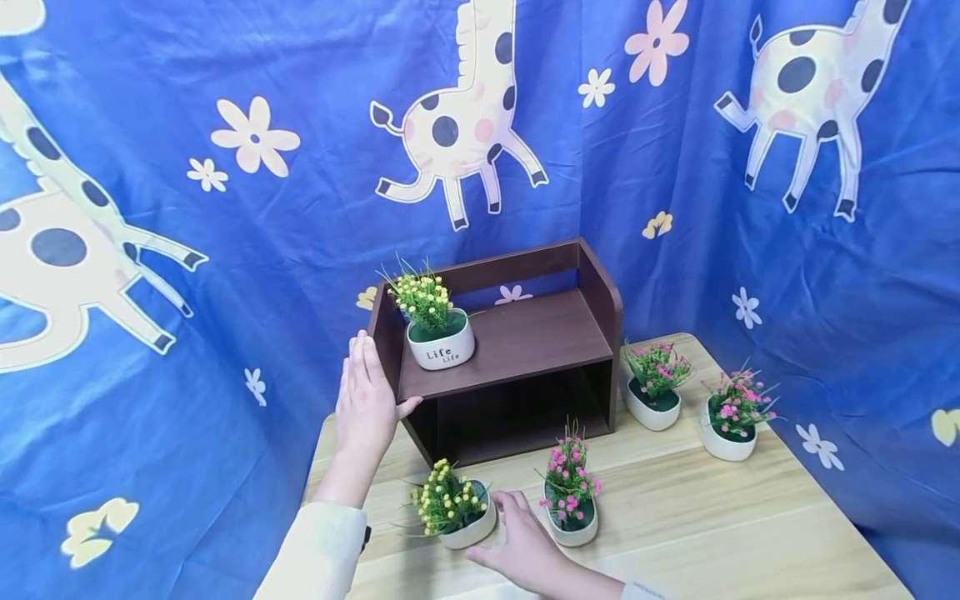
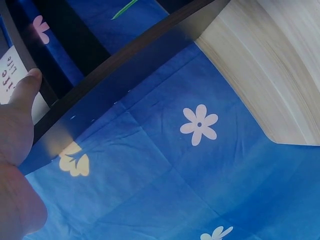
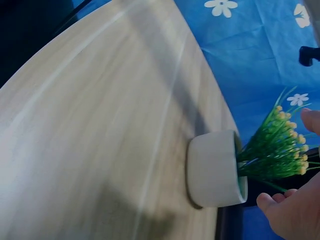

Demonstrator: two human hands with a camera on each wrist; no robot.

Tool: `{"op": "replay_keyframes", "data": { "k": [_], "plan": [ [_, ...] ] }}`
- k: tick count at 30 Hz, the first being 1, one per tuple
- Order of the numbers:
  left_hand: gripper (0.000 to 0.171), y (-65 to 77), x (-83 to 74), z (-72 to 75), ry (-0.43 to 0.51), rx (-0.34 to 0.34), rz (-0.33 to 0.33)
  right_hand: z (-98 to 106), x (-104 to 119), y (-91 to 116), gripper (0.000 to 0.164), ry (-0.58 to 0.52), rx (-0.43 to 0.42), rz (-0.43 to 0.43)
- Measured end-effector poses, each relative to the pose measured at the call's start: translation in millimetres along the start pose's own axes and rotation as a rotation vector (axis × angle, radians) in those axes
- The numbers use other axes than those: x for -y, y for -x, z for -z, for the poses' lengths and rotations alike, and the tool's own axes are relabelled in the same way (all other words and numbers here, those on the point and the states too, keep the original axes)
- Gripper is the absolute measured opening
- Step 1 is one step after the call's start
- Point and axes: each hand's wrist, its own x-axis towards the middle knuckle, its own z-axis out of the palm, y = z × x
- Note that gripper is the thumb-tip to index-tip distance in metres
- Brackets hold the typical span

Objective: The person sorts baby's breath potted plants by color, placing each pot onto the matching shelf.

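A dark brown two-tier shelf (image 1: 525, 337) stands on the wooden table. My left hand (image 1: 365, 404) rests with straight fingers against its left side panel, the thumb lying at the front edge. On the top board, at the left, sits a white "Life" pot with yellow flowers (image 1: 441, 342). A second white pot with yellow flowers (image 1: 457, 508) stands on the table in front of the shelf. My right hand (image 1: 525, 546) is just right of that pot, thumb and fingers spread; the right wrist view shows the hand (image 3: 295, 210) near the flowers, not closed round the pot (image 3: 215, 170).
A white pot with pink flowers (image 1: 572, 500) stands just right of my right hand. Two more pink-flowered pots, one beside the shelf (image 1: 655, 396) and one near the table's right edge (image 1: 731, 425), stand farther right. A blue giraffe-print curtain (image 1: 315, 217) surrounds the table.
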Motion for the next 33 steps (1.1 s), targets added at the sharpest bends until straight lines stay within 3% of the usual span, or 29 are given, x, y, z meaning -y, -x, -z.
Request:
{"op": "replay_keyframes", "data": {
  "k": [10, 24, 33],
  "plan": [
    [0.148, -0.7, 0.2, 0.7, 0.0, -0.002, 0.004, -18.0, -23.9, -12.1, 0.102, 0.079, -0.021, 0.038],
    [0.148, 2.1, -5.1, -2.6, 0.004, 0.033, 0.023, -41.7, -61.9, -37.4, 0.113, 0.04, -0.022, 0.064],
    [0.148, 0.5, -3.0, 0.9, -0.004, -0.001, 0.015, -52.2, -72.0, -58.7, 0.119, 0.031, -0.024, 0.092]
  ]
}}
